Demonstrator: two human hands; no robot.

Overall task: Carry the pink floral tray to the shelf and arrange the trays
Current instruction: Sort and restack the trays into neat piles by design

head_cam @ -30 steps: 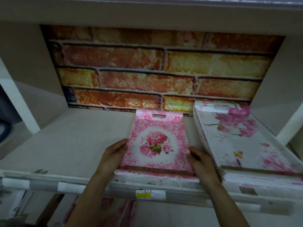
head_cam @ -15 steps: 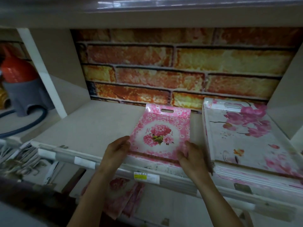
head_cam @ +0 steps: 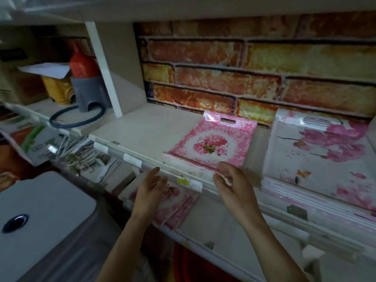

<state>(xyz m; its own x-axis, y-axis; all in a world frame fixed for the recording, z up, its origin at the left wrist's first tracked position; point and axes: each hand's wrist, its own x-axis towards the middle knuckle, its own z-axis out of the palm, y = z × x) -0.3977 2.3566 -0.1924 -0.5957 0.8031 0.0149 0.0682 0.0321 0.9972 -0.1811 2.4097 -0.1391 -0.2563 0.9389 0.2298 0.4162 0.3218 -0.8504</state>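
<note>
The pink floral tray (head_cam: 213, 141) lies flat on the shelf (head_cam: 146, 131) in its clear wrapper, its handle slot toward the brick-pattern back wall. Both my hands hover in front of the shelf's front rail, off the tray. My left hand (head_cam: 149, 189) is open with straight fingers, below and left of the tray. Open as well, my right hand (head_cam: 234, 182) has loosely bent fingers just in front of the tray's near right corner. A stack of larger white trays with pink blossoms (head_cam: 321, 151) lies right of the pink tray.
More pink floral trays (head_cam: 175, 202) lie on the lower shelf under my left hand. A white divider (head_cam: 103, 70) separates a left bay holding a grey and orange item (head_cam: 89, 86) and a blue ring. A grey bin lid (head_cam: 40, 212) sits at lower left.
Both hands have let go of the pink tray's sides and drawn back toward me, in front of the shelf rail. The view has swung left and down.
</note>
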